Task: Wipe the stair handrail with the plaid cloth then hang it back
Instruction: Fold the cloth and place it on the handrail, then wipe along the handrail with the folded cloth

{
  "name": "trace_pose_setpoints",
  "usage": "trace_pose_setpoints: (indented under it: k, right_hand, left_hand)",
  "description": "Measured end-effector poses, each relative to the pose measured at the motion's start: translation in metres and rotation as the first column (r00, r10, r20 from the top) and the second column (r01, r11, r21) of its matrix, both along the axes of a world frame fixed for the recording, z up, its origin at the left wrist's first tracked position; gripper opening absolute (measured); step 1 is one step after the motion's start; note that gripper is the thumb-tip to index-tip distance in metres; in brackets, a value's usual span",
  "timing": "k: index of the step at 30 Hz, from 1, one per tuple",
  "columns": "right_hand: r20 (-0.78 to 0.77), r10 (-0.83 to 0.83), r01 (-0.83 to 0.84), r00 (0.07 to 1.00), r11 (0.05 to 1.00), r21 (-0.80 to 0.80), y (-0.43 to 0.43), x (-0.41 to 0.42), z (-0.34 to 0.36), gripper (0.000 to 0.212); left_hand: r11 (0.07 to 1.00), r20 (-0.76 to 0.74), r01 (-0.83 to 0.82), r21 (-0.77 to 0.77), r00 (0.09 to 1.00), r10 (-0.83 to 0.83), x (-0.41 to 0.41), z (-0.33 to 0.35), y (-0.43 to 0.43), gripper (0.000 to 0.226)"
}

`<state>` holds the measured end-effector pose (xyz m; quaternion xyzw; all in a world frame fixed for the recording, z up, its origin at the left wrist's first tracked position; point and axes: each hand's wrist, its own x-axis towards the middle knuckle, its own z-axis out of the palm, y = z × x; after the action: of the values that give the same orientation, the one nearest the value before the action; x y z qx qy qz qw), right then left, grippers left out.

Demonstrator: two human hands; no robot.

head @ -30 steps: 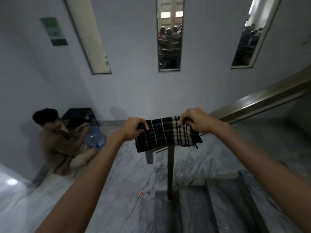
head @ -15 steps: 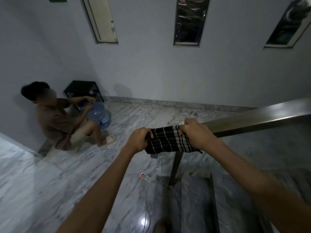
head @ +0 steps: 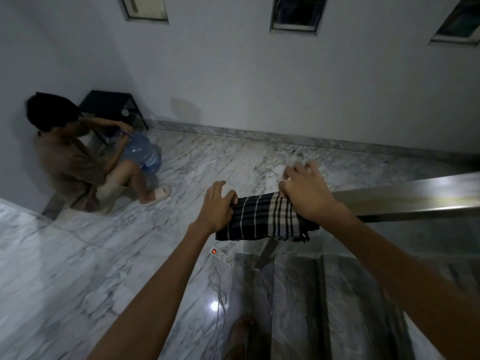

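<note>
A grey-veined marble floor (head: 78, 268) is spreading below and to the left of both hands, meeting a pale wall (head: 233, 87) well beyond the grip. The steel stair handrail (head: 405, 196) is running in from the right edge and ending under the hands, with its post (head: 266, 253) dropping just below the grip to the top of the marble steps (head: 337, 294). Far to the left of the grip, a person (head: 70, 162) is sitting against the wall, holding a blue water bottle (head: 142, 154) beside a small black stand (head: 109, 105). The plaid cloth (head: 265, 219) is lying draped over the end of the handrail, between the two hands, its dark folds hanging down on the near side. The right hand (head: 304, 193) is resting on the cloth's right end, the thumb side pressing the fabric onto the rail while the fingers are lifting and spreading above it, so the grip is loose and partly open. The left hand (head: 218, 203) is touching the cloth's left edge, its fingers curling half open against the fabric; whether they are actually pinching it, I cannot tell. Just below the left grip, a white power strip (head: 223, 255) with a red lit switch is lying on the floor, its cable trailing toward the viewer.
</note>
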<state>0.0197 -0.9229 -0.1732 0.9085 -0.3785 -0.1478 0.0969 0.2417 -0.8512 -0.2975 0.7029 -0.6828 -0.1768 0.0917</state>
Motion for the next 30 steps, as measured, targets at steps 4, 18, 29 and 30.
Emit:
trace_pose_setpoints:
  k: [4, 18, 29, 30]
  right_hand:
    - [-0.194, -0.033, 0.035, 0.980, 0.999, 0.009, 0.020, 0.031, 0.002, 0.033]
    - [-0.027, -0.033, 0.033, 0.999, 0.999, 0.010, 0.057, 0.014, -0.067, 0.081]
    - [-0.035, -0.029, 0.026, 0.999, 0.997, -0.075, 0.056, 0.012, -0.074, 0.080]
    - [-0.039, -0.030, 0.027, 0.999, 0.997, -0.071, 0.056, 0.013, -0.075, 0.080]
  left_hand:
    - [0.992, -0.011, 0.110, 0.056, 0.994, -0.110, -0.001, -0.004, 0.012, 0.047]
    - [0.985, -0.166, 0.163, -0.058, 0.971, -0.170, -0.007, -0.037, 0.043, 0.082]
    - [0.992, -0.210, 0.033, -0.124, 0.976, -0.059, -0.025, -0.046, 0.045, 0.078]
    - [0.991, -0.193, 0.034, -0.126, 0.979, -0.058, -0.025, -0.047, 0.046, 0.078]
